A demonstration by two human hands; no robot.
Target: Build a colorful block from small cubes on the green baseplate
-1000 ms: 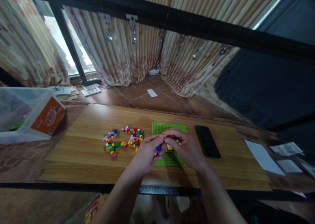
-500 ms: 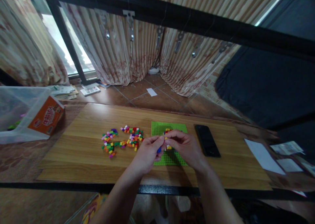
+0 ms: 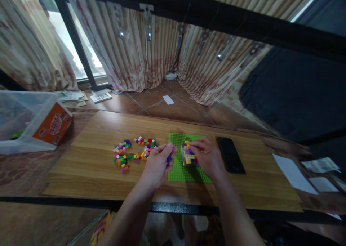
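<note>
My left hand [image 3: 159,163] is closed around a small blue toy brick [image 3: 169,158], just left of the brick build; a pinkish spot shows at its fingertips, too small to name. On the green studded baseplate [image 3: 175,174] stands a low block built of many coloured bricks [image 3: 190,159], with yellow, purple and white on top. My right hand [image 3: 207,156] reaches over the block's right side, thumb and forefinger pinched at its upper edge. Whatever those fingers hold is hidden. Loose small bricks [image 3: 124,156] lie in a winding cluster left of my left hand.
A black phone [image 3: 231,155] lies right of the baseplate on the wooden board [image 3: 89,166]. Toward the far left sits a clear plastic bin [image 3: 27,105] with an orange label. White paper [image 3: 293,174] lies at the right edge. A dark bar [image 3: 216,15] crosses above.
My hands have parted from where they met above the baseplate. The left moved left with the blue brick; the right came down to the build, which now shows more fully.
</note>
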